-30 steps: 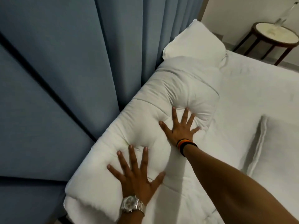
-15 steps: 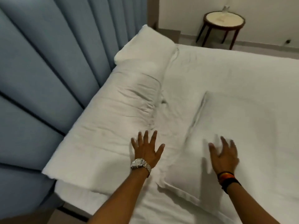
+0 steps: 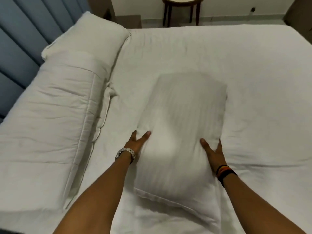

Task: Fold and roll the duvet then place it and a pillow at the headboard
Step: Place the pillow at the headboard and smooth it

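Observation:
The folded white duvet (image 3: 50,115) lies as a long roll along the blue padded headboard (image 3: 22,39) on the left. One white pillow (image 3: 91,34) rests at the duvet's far end against the headboard. A second white pillow (image 3: 182,129) is in the middle of the bed, blurred and partly raised. My left hand (image 3: 137,141) grips its left side, thumb on top and fingers underneath. On the pillow's right side my right hand (image 3: 213,152) holds it the same way.
The white mattress sheet (image 3: 253,73) spreads to the right and far side. A small round wooden table (image 3: 179,7) stands on the floor beyond the bed. A wall socket (image 3: 252,9) sits low on the far wall.
Both hands left the duvet, moved right to the loose pillow and closed on its two sides. The pillow now lifts off the sheet. My view swung right.

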Available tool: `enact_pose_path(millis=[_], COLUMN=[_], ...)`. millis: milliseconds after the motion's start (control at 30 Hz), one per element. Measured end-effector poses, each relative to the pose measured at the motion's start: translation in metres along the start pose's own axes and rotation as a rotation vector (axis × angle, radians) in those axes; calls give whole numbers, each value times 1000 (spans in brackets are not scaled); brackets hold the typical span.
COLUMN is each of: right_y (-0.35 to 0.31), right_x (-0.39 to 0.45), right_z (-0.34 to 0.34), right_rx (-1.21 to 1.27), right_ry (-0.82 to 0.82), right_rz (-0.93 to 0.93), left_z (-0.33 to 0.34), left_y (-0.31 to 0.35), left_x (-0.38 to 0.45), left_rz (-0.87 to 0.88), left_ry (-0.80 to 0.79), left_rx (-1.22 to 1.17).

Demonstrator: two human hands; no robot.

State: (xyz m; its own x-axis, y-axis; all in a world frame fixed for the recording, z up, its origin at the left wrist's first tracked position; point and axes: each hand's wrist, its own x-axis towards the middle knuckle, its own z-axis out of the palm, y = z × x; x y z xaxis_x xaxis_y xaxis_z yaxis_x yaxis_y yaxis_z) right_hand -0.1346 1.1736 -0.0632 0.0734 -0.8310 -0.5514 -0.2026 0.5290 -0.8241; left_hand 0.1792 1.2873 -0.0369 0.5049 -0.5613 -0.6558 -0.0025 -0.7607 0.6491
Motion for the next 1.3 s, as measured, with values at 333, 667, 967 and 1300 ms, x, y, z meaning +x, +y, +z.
enact_pose_path(millis=[333,667,967,1300], right_y=[-145,-253,-131,-124], right_x=[-91,-209,-238,-208], right_z=[40,264,451,570], right_rx=[300,323,-605,-1150], right_ry=[6,-380,-427,-243], right_rz=[-325,-491,-463,-859], left_z=[-73,-373,-482,-455], left_y=[149,140,-41,-127], left_x=[-116,-231,-114,-11], left_rz=[522,454,42,356], left_ry=[447,797,592,747], left_rx=[-142,86,500,668])
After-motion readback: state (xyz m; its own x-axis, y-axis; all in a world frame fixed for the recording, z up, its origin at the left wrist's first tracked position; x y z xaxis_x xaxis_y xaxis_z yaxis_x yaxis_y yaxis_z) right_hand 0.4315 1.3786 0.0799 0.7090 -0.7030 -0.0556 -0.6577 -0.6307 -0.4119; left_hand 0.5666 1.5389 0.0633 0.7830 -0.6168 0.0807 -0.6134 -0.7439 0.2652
